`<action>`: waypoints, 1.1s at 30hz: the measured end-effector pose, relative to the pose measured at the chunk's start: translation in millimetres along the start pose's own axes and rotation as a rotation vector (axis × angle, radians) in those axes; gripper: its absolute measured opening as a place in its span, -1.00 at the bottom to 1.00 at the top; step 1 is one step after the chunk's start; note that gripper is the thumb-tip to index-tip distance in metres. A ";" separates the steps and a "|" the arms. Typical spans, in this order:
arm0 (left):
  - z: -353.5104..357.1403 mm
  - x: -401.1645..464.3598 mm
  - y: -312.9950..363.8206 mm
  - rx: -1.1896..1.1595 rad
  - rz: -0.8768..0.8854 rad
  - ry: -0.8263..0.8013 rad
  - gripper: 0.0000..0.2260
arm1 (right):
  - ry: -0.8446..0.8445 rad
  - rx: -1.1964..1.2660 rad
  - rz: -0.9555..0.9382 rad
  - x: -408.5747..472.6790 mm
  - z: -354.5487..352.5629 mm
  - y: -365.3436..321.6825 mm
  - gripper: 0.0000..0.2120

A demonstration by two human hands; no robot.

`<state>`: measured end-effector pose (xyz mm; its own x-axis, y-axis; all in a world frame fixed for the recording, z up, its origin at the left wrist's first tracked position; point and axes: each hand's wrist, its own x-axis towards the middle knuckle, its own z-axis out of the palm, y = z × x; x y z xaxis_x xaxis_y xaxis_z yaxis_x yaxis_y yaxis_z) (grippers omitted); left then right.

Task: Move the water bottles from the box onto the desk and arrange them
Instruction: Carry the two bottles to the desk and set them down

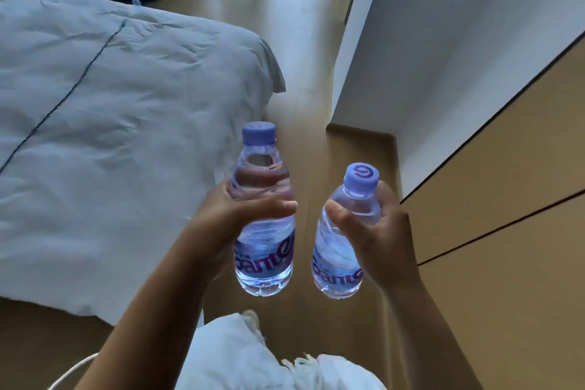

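The left hand grips one water bottle and the right hand another bottle in mid-air, so a loosened grip could drop either one.

One view only, head-worn wide-angle camera, looking forward and steeply down. Very near two bare forearms at bottom of frame. Faces along light brown wooden floor, white crumpled bed cover on left, plain white wall on right. Edges bend from lens.
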<state>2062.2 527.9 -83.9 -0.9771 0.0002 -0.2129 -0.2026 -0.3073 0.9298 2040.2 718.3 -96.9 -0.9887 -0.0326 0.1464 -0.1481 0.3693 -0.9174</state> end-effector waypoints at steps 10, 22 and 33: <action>-35.7 158.8 41.6 0.096 -0.083 -0.104 -0.62 | 0.055 0.006 0.053 145.6 44.2 13.8 -0.58; 0.0 429.3 87.9 0.133 -0.073 -0.085 -0.54 | 0.011 0.025 0.019 429.0 34.8 55.9 -0.76; -9.2 649.7 131.0 0.131 -0.079 0.067 -0.56 | -0.033 0.035 0.042 667.0 55.4 94.1 -0.75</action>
<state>1401.4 479.0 -103.1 -0.9522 -0.0449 -0.3022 -0.2896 -0.1819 0.9397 1365.5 679.8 -106.0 -0.9942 -0.0482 0.0957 -0.1064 0.3385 -0.9349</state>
